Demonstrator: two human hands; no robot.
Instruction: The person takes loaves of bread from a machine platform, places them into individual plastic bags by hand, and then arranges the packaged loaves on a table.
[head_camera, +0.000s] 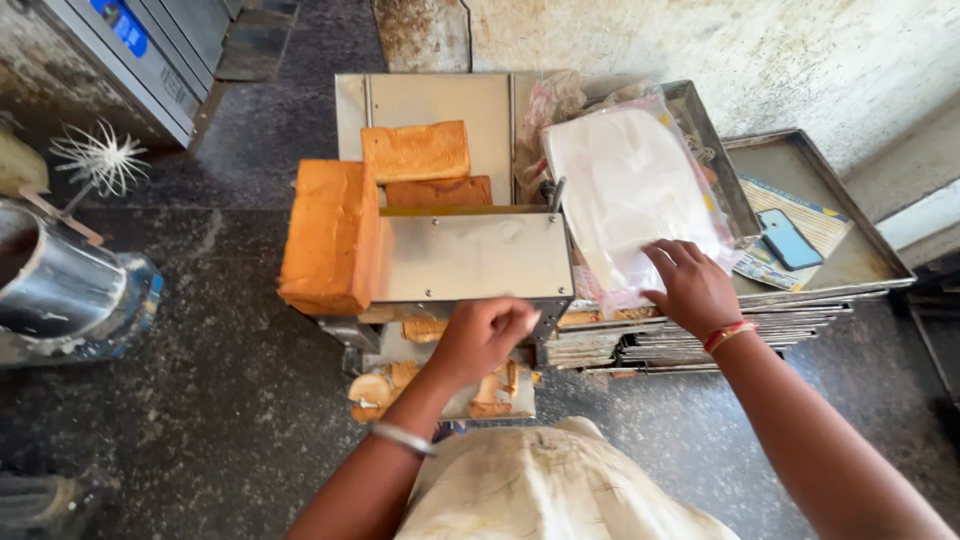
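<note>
steel slicer housing (470, 257) sits mid-scene, tall orange loaf (330, 238) upright against its left side, long axis running near to far. white plastic bag stack (628, 190) lies right of it on metal trays (850, 265); right hand (693, 288) rests there, fingers spread flat. left hand (482, 335) is curled at the slicer's near edge; what it pinches i cannot tell.

I'm seeing 2 bare forearms, no sleeves. The left hand (480, 335) is wearing 1 silver bangle. The right hand (693, 290) is wearing a red-and-gold bangle, and a cream garment is covering the lap.
</note>
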